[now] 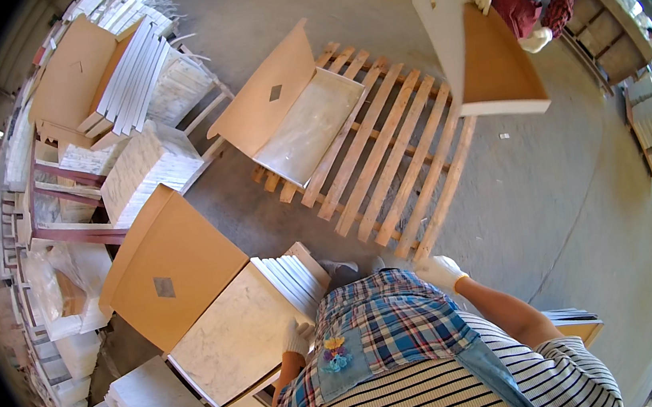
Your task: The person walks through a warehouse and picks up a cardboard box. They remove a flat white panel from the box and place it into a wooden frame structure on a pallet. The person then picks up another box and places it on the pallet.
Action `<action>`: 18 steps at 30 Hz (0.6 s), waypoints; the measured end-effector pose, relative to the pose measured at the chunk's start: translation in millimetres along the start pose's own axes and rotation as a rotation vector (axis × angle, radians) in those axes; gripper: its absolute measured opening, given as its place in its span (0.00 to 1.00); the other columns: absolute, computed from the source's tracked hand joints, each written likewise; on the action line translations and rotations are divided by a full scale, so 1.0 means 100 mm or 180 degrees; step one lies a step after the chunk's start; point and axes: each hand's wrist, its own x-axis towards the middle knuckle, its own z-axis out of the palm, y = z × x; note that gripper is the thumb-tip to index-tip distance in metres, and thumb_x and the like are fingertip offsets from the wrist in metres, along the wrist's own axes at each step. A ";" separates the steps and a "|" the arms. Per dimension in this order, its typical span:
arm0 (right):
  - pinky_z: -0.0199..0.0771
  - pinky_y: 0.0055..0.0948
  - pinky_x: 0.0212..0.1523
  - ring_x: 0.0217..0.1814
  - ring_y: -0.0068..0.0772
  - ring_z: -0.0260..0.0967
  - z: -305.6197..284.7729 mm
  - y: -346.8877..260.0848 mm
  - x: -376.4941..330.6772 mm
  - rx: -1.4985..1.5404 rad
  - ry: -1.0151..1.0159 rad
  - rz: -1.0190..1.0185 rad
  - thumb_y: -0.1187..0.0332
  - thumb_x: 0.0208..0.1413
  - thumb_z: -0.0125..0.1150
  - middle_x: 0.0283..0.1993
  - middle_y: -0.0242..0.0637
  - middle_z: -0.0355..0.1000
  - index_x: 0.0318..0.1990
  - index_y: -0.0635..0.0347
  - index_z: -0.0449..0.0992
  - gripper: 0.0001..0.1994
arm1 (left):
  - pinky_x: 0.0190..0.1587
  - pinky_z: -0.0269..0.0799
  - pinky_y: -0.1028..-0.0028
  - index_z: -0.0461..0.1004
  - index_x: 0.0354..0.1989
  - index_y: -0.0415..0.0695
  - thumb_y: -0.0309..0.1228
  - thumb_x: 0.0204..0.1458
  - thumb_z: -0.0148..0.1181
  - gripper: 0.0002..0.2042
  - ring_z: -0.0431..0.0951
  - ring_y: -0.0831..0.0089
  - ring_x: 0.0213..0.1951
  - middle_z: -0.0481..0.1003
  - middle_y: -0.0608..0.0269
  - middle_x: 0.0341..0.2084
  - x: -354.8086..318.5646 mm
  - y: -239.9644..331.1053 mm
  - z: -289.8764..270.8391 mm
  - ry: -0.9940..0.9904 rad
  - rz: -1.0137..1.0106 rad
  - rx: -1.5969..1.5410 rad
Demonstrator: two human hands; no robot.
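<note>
My left hand, in a white glove, is curled over the near edge of a marble-faced panel. That panel is joined to a tan board with a small diamond cut-out. A stack of thin white slabs leans just beyond this hand. My right hand, also gloved, hangs free and holds nothing, close to the near corner of a wooden slat pallet. On the pallet's far left lies a second tan board with a marble panel.
At the top right a person in white gloves holds a white and tan panel piece upright. Stacks of marble slabs and boards on racks fill the left side. More shelving lines the right wall. Grey concrete floor lies between.
</note>
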 end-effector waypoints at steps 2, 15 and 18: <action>0.73 0.42 0.49 0.44 0.47 0.76 -0.01 -0.02 0.03 0.0022 0.0005 -0.0031 0.54 0.56 0.50 0.43 0.42 0.79 0.41 0.50 0.82 0.16 | 0.49 0.72 0.48 0.50 0.66 0.38 0.48 0.60 0.50 0.33 0.73 0.43 0.50 0.67 0.39 0.53 0.09 0.02 0.07 0.0036 0.0086 0.0209; 0.72 0.42 0.48 0.46 0.46 0.74 0.08 0.28 0.31 -0.0014 0.0209 -0.0505 0.57 0.58 0.50 0.44 0.39 0.77 0.40 0.51 0.81 0.14 | 0.46 0.74 0.52 0.60 0.59 0.35 0.45 0.60 0.51 0.27 0.75 0.47 0.47 0.71 0.39 0.49 -0.36 0.09 0.55 0.0506 0.0282 0.0847; 0.72 0.42 0.50 0.47 0.46 0.74 -0.01 0.23 0.29 0.0082 0.0070 -0.0107 0.56 0.57 0.51 0.45 0.38 0.78 0.40 0.51 0.81 0.15 | 0.46 0.74 0.54 0.61 0.59 0.33 0.46 0.61 0.50 0.28 0.75 0.49 0.48 0.72 0.38 0.50 -0.66 0.11 0.85 0.0898 0.0248 0.0991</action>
